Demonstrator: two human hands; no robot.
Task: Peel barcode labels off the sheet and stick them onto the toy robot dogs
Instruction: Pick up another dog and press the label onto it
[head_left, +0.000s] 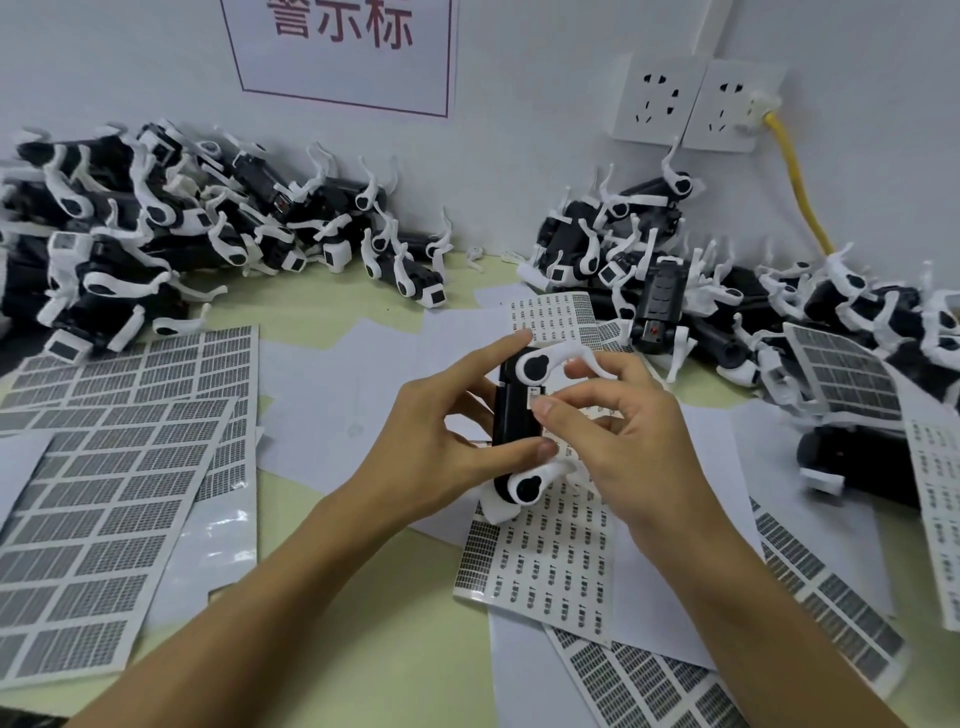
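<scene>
I am looking down at my two bare hands over a pale green surface (322, 623) strewn with label sheets. My left hand (441, 447) grips a toy robot dog (514, 415), a black body with white legs, forefinger stretched along its far end and thumb pressed at its near end, so the flat black side faces up and stays steady. My right hand (618, 431) curls in from the other side, its forefinger tip pinning a small white barcode label (535, 393) onto that side, near the upper leg joint. I judge the label is being pressed down, though I cannot tell whether it is fully stuck.

Just under my hands lies the label sheet (545, 561) I am working from, kept close for short reaches. More barcode sheets (114, 493) fan out at my left. A big heap of dogs (171, 223) is stacked against the wall at far left, a second heap (727, 291) at right; I cannot tell which is already labelled. Wall sockets (685, 104) with a yellow cable (800, 192) sit above the right heap.
</scene>
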